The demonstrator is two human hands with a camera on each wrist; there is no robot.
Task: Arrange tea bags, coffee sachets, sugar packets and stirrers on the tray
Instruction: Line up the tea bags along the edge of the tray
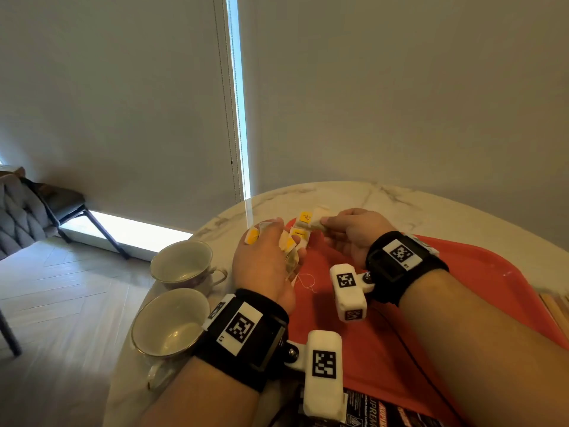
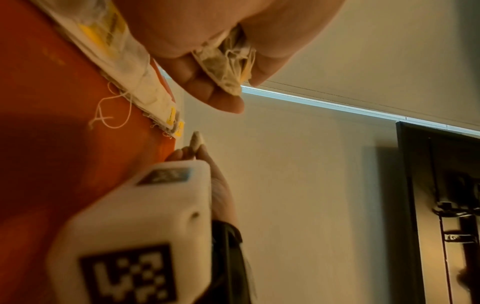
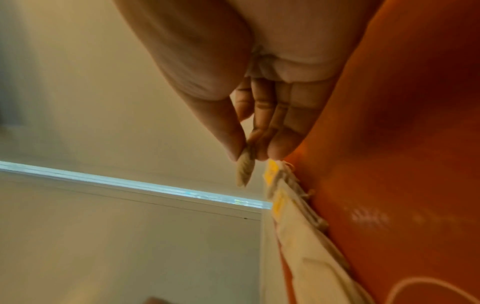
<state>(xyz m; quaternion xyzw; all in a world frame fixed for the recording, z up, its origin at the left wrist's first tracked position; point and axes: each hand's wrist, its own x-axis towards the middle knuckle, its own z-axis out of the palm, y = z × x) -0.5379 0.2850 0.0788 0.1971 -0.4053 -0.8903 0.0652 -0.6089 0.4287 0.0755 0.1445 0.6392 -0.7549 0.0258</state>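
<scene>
Over the far left corner of the red tray point(image 1: 385, 343), my left hand point(image 1: 264, 260) grips a bunch of tea bags point(image 2: 228, 67) with yellow tags. My right hand point(image 1: 354, 232) pinches a single tea bag point(image 3: 244, 170) between thumb and fingertips, just right of the left hand. More tea bags with yellow tags point(image 1: 303, 226) lie in a row on the tray's far edge point(image 3: 298, 222), between the two hands. A loose white string point(image 1: 308, 280) trails on the tray below the left hand.
Two empty teacups point(image 1: 181, 263) point(image 1: 171, 325) stand on the marble table point(image 1: 354, 195) left of the tray. Wooden stirrers point(image 1: 554, 309) lie at the tray's right edge. A dark printed packet point(image 1: 385, 411) sits at the near edge. A chair point(image 1: 46, 204) stands left.
</scene>
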